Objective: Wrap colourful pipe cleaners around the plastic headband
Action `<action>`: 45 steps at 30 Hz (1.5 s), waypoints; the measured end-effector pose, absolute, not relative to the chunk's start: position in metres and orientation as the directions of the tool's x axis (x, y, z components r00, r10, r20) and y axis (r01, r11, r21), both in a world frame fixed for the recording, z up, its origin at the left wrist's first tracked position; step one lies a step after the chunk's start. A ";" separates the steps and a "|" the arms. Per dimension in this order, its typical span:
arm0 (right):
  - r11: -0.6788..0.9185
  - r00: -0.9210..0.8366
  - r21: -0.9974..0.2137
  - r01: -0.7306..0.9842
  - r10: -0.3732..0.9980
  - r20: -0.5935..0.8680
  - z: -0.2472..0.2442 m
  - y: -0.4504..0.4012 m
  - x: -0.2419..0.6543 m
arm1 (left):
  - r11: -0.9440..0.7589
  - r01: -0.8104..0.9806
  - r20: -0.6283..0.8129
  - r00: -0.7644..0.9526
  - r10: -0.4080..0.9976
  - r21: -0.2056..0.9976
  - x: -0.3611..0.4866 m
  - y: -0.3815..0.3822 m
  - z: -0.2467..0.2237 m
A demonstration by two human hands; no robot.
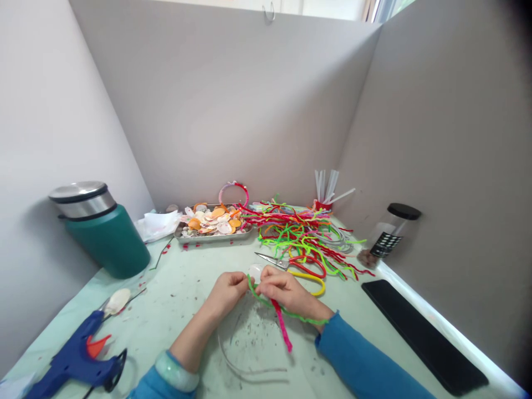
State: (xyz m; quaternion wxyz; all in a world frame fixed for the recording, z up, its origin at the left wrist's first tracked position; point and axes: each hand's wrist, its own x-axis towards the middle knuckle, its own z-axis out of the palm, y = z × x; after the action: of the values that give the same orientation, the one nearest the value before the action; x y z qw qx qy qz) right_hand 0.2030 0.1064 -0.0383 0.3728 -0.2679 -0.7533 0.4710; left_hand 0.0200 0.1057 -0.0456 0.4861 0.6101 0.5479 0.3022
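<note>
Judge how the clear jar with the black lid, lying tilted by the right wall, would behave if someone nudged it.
The clear jar leans on its side against the wall, so its round body would probably roll or slide off that rest. It looks nearly empty, with only a little dark matter at the bottom end, so it is likely light. If it is glass, which cannot be told, it could crack.

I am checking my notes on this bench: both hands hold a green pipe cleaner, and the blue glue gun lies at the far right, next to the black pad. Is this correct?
Not quite. The head view shows the blue glue gun lying at the near left of the table, not beside the black pad on the right. The rest holds: the left hand and right hand both hold the green pipe cleaner.
</note>
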 end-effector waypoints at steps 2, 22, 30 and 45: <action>0.404 -0.594 -0.913 0.058 0.749 0.293 -0.036 0.104 0.204 | 0.030 0.399 -0.138 0.245 0.960 0.916 0.020 0.105 -0.045; 0.071 -0.445 -0.990 -0.120 0.888 0.118 -0.051 0.111 0.199 | -0.054 0.427 -0.084 0.297 0.951 0.903 0.025 0.100 -0.042; 0.050 -0.444 -0.984 -0.171 0.888 0.122 -0.051 0.112 0.198 | -0.023 0.367 -0.105 0.327 0.939 0.930 0.027 0.098 -0.036; 0.365 -0.363 -0.925 0.109 0.880 0.305 -0.055 0.113 0.196 | 0.051 0.191 -0.118 0.356 0.927 0.980 0.029 0.093 -0.031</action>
State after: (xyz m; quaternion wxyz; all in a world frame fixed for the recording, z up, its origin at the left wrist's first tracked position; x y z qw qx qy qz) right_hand 0.1956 0.1134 -0.0552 0.4397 -0.3536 -0.6994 0.4386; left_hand 0.0295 0.0933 -0.0307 0.5587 0.6048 0.4620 0.3295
